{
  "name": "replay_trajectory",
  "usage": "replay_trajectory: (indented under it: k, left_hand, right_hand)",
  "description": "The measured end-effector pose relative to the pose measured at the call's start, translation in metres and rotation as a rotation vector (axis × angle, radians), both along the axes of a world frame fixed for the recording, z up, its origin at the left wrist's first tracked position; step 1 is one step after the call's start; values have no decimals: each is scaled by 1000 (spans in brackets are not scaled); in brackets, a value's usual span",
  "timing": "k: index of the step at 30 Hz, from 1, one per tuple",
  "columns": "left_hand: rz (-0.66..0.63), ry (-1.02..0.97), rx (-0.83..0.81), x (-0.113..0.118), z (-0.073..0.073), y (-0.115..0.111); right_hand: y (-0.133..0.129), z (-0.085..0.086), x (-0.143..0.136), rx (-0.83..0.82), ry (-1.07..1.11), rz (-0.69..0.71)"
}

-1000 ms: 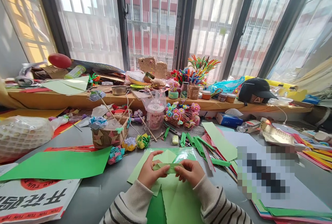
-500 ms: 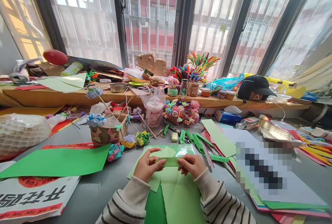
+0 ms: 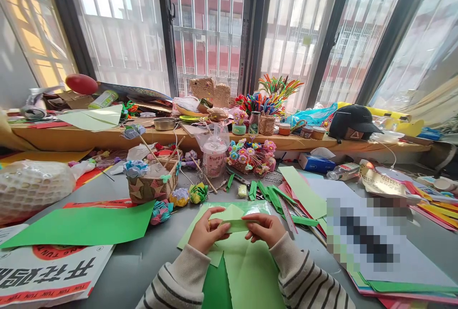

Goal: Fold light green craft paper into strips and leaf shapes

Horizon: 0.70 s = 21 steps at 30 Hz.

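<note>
Two hands [image 3: 236, 229] pinching a small folded light-green paper strip [image 3: 236, 226] crosswise, one hand per end.

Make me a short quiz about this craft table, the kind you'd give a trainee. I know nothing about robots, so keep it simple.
1. What do the left hand and the right hand hold between them?
A) a ruler
B) a light green paper strip
C) a paper flower

2. True or false: the black cap rests on the ledge by the windows.

3. Fill in the blank: in the picture, the blue tissue pack lies to the ____ of the pink-patterned cup.

Key: 1. B; 2. true; 3. right
</note>
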<state>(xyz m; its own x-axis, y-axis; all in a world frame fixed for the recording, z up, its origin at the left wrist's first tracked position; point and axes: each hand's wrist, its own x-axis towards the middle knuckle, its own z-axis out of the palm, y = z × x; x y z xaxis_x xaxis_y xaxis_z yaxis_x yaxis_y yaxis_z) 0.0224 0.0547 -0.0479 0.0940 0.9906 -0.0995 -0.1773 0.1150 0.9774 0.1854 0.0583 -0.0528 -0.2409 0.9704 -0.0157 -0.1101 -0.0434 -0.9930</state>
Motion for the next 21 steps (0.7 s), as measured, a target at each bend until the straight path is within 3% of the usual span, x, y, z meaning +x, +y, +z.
replay_trajectory:
  k: [8, 21]
  left_hand:
    - [-88, 39, -75, 3, 4, -2]
    - [-61, 46, 64, 3, -1, -3]
  right_hand:
    - [-2, -1, -4, -1, 1, 12]
    - [-1, -6, -6, 39, -83, -9]
